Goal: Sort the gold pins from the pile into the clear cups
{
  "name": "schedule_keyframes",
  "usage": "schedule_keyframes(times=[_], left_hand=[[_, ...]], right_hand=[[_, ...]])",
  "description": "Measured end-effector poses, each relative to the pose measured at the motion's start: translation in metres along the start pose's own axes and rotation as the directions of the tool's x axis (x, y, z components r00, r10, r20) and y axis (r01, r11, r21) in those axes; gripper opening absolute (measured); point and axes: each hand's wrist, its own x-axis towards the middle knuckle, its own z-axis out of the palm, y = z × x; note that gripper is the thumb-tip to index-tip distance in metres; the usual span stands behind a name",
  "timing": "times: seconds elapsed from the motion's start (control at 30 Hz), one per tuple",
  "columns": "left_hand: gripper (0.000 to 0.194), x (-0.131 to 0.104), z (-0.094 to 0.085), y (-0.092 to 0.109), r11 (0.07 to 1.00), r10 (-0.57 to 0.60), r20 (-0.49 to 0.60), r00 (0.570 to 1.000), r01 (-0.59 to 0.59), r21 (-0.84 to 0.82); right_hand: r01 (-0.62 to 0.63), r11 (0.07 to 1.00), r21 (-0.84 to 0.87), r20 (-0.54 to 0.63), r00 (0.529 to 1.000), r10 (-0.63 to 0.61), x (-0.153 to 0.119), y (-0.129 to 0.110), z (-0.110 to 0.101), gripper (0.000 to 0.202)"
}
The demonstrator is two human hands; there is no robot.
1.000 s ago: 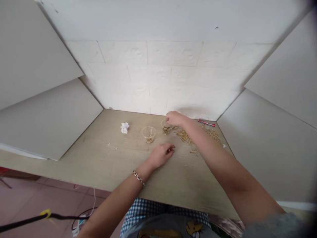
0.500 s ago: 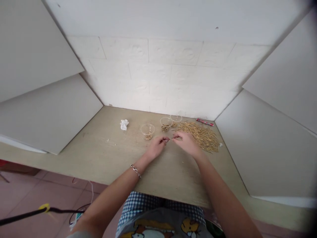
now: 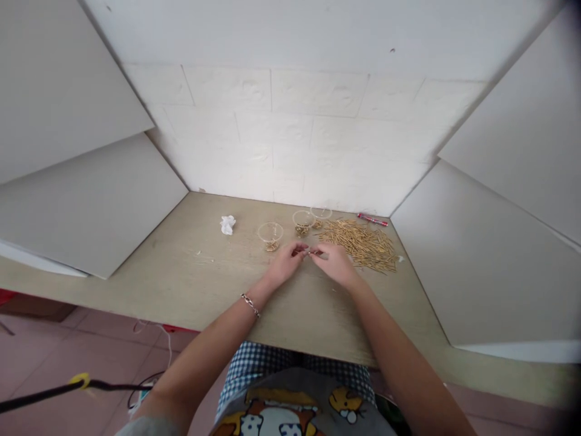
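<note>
Over the middle of the table my left hand [image 3: 287, 261] and my right hand [image 3: 333, 261] meet fingertip to fingertip, both closed in a pinch. A tiny light glint shows where the fingers meet; whatever they hold is too small to make out. Just beyond my right hand spreads a pile of thin gold-coloured rods [image 3: 363, 243]. Near my left hand stands a clear plastic cup [image 3: 270, 232] with short gold-coloured pieces in its bottom. Another clear cup [image 3: 303, 220] with similar pieces stands behind the hands, and a third cup [image 3: 321, 212] is behind that one.
A crumpled white tissue [image 3: 227, 224] lies on the table [image 3: 190, 284] at the left, with small white scraps nearby. Behind the pile lies a red tube-like stick [image 3: 372, 219]. White panels [image 3: 508, 260] enclose both sides, and a white wall [image 3: 290, 139] closes the back.
My right hand has moved slightly left, so its fingertips now touch those of my left hand; before, a small gap lay between them. The view has shifted a little.
</note>
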Motion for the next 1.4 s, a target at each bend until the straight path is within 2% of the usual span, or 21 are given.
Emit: schedule_keyframes(times=[0.13,0.27,0.47,0.67,0.93,1.03,1.13,1.4], left_hand=[[0.017,0.000,-0.002,0.001,0.997,-0.033,-0.018,0.999,0.032,-0.070],[0.017,-0.001,-0.003,0.005,0.996,-0.055,-0.039,0.998,0.052,-0.070],[0.018,0.000,-0.002,0.006,0.994,-0.069,-0.040,0.997,0.065,-0.090],[0.023,0.001,-0.002,0.004,0.993,-0.006,-0.045,0.999,0.000,-0.118],[0.031,-0.002,0.001,0.006,0.993,0.039,-0.028,0.999,-0.042,-0.108],[0.029,-0.002,0.002,0.006,0.991,0.018,-0.039,0.999,-0.023,-0.129],[0.015,-0.004,0.001,0.007,0.988,-0.040,-0.039,0.998,0.034,-0.150],[0.037,-0.006,-0.001,0.011,0.992,-0.098,0.087,0.991,0.103,-0.066]], right_hand=[[-0.124,0.978,0.165,-0.025,0.991,0.130,0.000,0.003,0.005,0.012],[-0.217,0.925,0.313,-0.029,0.971,0.237,0.000,0.004,0.007,0.012],[-0.195,0.946,0.260,-0.037,0.977,0.212,-0.003,0.003,0.007,0.029],[-0.238,0.889,0.391,-0.046,0.960,0.278,0.000,0.000,0.010,0.018],[-0.221,0.871,0.439,-0.021,0.967,0.255,-0.001,0.007,0.017,0.018],[-0.235,0.869,0.435,-0.029,0.961,0.275,-0.001,0.006,0.019,0.017],[-0.245,0.858,0.451,-0.052,0.953,0.299,0.000,0.003,0.018,0.017],[-0.251,0.841,0.480,-0.076,0.943,0.325,0.001,-0.001,0.016,0.017]])
